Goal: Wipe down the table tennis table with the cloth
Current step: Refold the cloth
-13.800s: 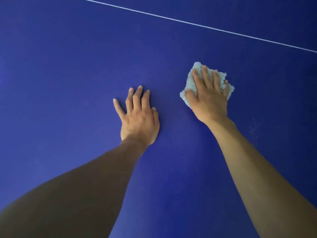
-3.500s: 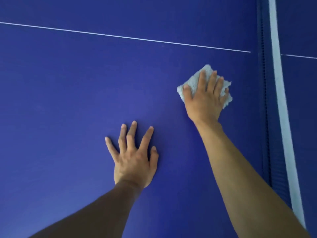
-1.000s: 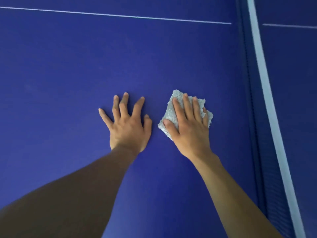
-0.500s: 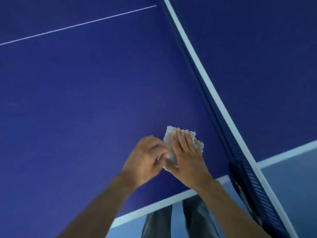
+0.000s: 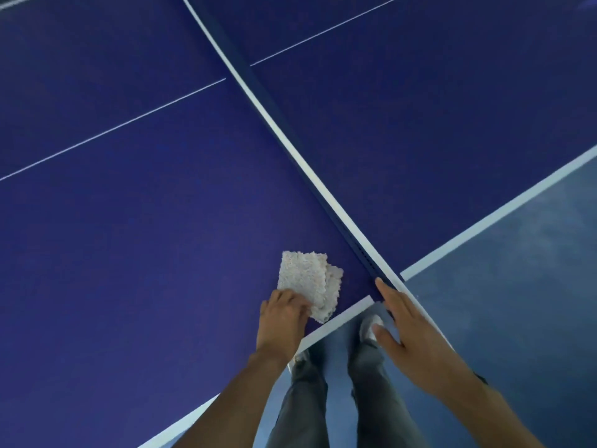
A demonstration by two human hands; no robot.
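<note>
By net [image 5: 310, 176] at blue table [image 5: 129, 253] edge, left hand [image 5: 282, 321] grip clamps cloth [image 5: 307, 279], right hand [image 5: 410, 337] open.

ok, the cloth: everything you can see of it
The cloth is pale, off-white, with a nubby terry-like pile. It looks folded: one squarish layer on top, another edge showing offset along its right side. It lies flat on the blue table, near the white edge line and left of the net. The left hand has its fingers on the cloth's near corner; the right hand is off it, by the net's end. It looks dry; wear can't be judged.
</note>
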